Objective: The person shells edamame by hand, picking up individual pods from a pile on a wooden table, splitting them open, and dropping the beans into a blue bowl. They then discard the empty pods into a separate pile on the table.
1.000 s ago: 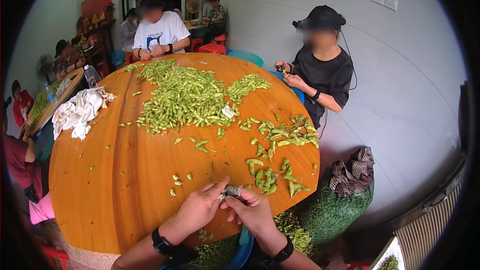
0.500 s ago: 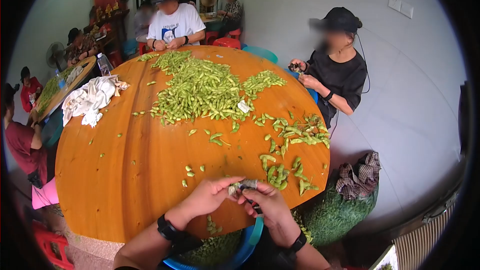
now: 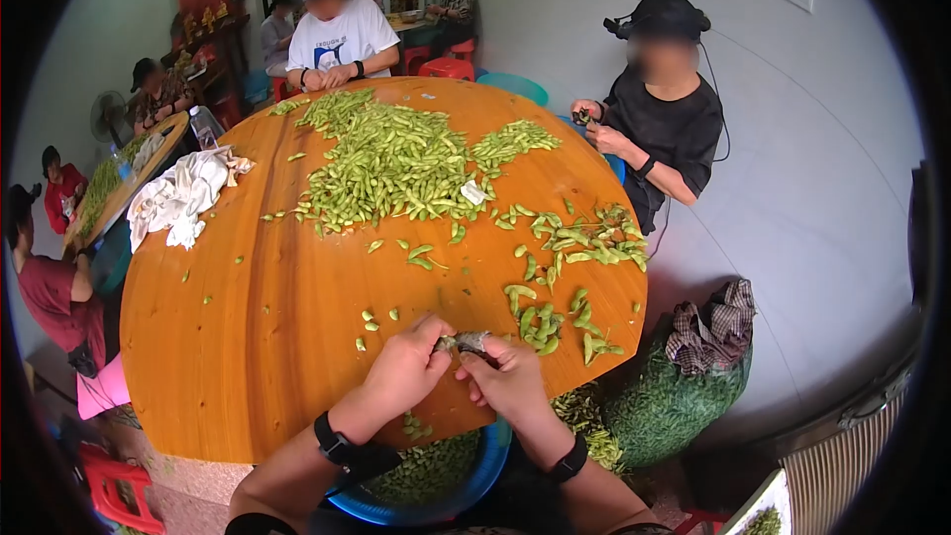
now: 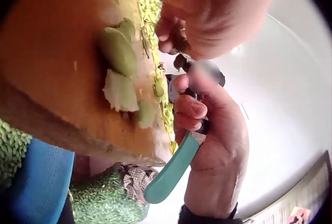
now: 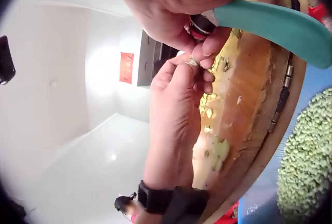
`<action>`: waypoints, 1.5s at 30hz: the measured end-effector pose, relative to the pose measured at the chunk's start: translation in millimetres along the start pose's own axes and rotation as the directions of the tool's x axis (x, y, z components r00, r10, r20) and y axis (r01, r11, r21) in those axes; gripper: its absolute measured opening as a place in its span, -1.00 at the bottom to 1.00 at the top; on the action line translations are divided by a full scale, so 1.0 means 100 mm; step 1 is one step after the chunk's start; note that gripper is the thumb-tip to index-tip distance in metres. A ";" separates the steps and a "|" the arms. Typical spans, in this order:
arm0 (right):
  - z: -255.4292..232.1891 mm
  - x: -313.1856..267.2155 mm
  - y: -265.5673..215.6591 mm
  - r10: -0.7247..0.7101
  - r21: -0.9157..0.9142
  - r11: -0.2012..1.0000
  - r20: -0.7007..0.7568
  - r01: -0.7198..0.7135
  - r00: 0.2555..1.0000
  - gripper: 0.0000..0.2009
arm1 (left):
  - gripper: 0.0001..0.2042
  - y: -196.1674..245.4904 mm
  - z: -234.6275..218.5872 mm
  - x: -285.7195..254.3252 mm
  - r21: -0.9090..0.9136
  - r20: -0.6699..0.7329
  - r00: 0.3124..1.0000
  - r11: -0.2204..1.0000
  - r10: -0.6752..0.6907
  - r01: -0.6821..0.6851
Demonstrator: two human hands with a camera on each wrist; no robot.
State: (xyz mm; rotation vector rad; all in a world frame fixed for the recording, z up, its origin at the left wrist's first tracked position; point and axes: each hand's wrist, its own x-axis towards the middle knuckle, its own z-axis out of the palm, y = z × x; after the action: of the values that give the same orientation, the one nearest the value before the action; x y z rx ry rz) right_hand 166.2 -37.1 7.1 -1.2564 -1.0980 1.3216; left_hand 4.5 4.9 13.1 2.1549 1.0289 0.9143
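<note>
Both hands meet above the near edge of the round wooden table (image 3: pixel 248 376). My left hand (image 3: pixel 401 367) pinches a small, pale green bean pod (image 5: pixel 192 63) between thumb and finger, mostly covered by the fingertips. Curled fingers of my right hand (image 4: pixel 215 125) hold a small tool with a curved teal handle (image 4: pixel 174 169); its working end is hidden among the fingers. A grey wrap (image 3: pixel 471 341) shows at the right hand's fingertips. Below the hands, a blue basin (image 3: pixel 490 466) holds shelled green beans (image 5: pixel 308 156). Several loose beans (image 3: pixel 369 322) lie left of the hands.
A large heap of green pods (image 3: pixel 391 159) covers the table's far middle, with smaller piles (image 3: pixel 540 327) at right. A white cloth (image 3: pixel 188 193) and a bottle (image 3: pixel 205 127) stand left. A filled green net sack (image 3: pixel 684 391) is at right; people sit around.
The head view has swung, shifting the scene. My hands stay together at the table's near edge, and the teal handle, plainer half a second ago, is now mostly hidden below the right hand.
</note>
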 end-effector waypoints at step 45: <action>-0.09 0.02 -0.29 -0.121 -0.060 0.990 0.048 0.124 0.991 -0.89 | -0.77 -0.08 0.01 0.11 -0.579 -0.038 0.984 0.807 -0.175 0.121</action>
State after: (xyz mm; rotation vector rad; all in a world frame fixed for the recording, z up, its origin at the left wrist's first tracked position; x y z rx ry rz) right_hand 177.4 -31.4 34.5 -1.1904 -1.2369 1.2360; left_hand 7.3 17.6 10.1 1.5163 0.8091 1.0873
